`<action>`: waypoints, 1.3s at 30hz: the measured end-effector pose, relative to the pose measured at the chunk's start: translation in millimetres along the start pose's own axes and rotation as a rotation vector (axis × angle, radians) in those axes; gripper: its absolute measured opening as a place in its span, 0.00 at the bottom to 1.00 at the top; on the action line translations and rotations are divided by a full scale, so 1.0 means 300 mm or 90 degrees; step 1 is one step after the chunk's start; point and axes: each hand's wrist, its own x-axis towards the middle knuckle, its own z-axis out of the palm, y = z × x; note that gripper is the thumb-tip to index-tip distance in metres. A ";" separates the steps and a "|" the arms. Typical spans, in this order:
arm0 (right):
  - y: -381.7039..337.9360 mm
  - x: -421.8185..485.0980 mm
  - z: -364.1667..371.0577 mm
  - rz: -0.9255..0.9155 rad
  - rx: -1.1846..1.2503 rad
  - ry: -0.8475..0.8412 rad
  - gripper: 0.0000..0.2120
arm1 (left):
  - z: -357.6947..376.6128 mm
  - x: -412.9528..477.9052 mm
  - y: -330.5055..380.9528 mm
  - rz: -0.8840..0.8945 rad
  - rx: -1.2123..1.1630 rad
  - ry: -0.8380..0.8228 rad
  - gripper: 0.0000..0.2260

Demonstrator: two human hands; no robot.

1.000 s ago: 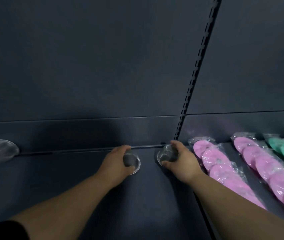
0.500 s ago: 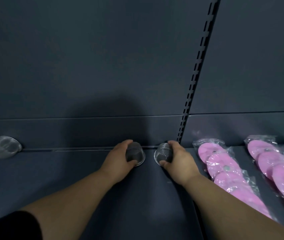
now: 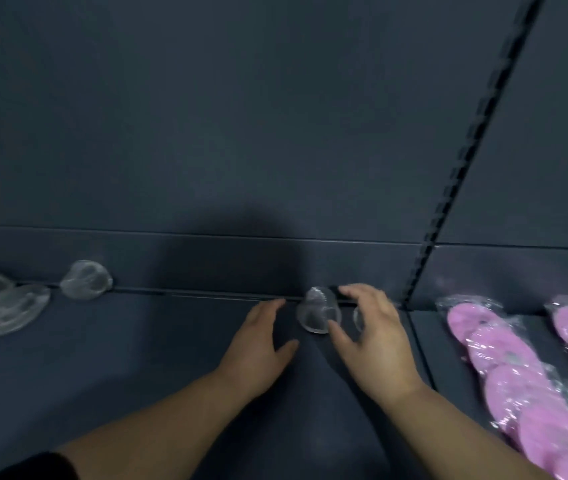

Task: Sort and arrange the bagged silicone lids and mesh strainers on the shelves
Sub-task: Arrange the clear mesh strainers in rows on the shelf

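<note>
Since half a second ago the left hand [image 3: 258, 341] has let go of its bagged mesh strainer [image 3: 319, 310] and drawn back a little, and the view has swung left, so more bagged strainers show at the left and only pink lids at the right. The left hand's grip is now apart: its fingers lie straight and relaxed, the thumb spread, just left of that strainer and not touching it. The strainer lies tilted on the shelf [image 3: 137, 375] at the back, against the dark back panel [image 3: 241, 133], between the two hands. The right hand [image 3: 376, 327] arches beside it, its thumb at the strainer's lower right edge. A second strainer [image 3: 358, 318] shows only as a sliver of rim under the curved fingers; with the motion blur, you cannot tell whether that grip is clamped on it or only cupped over it. Well to the left, three more bagged strainers [image 3: 86, 280] sit along the back of the same shelf, two of them overlapping near the frame edge. Right of the slotted upright [image 3: 466, 161], on the neighbouring shelf, two rows of bagged pink silicone lids [image 3: 504, 362] run toward the camera, overlapping one another. A dark sleeve [image 3: 33, 469] covers the left upper arm.
</note>
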 end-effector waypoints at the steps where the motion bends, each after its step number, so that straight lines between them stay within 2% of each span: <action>1: -0.039 -0.008 0.027 -0.017 0.010 -0.019 0.20 | -0.034 -0.029 -0.032 0.001 0.004 0.003 0.29; 5: -0.205 -0.010 0.152 -0.060 0.036 -0.088 0.17 | -0.236 -0.109 -0.201 -0.018 0.016 0.082 0.23; 10: -0.443 0.007 0.364 -0.090 0.028 -0.166 0.17 | -0.524 -0.201 -0.472 -0.046 0.033 0.178 0.20; 17: -0.826 0.081 0.764 -0.080 -0.017 -0.245 0.27 | -0.880 -0.308 -0.876 -0.038 0.066 0.207 0.18; 23: -1.026 0.170 1.044 -0.016 -0.152 -0.215 0.30 | -1.148 -0.319 -1.141 -0.028 0.104 0.243 0.18; 30: -1.035 0.205 1.152 0.030 -0.202 -0.107 0.22 | -1.265 -0.261 -1.309 -0.076 0.112 0.261 0.19; 33: -1.062 0.212 1.177 0.017 -0.174 -0.064 0.20 | -1.290 -0.189 -1.351 -0.124 0.079 0.277 0.20; 36: -1.128 0.215 1.199 -0.061 -0.108 -0.003 0.21 | -1.317 -0.122 -1.397 -0.163 0.089 0.255 0.23; 39: -1.210 0.207 1.213 -0.102 -0.040 -0.050 0.23 | -1.341 -0.066 -1.421 -0.201 0.106 0.210 0.27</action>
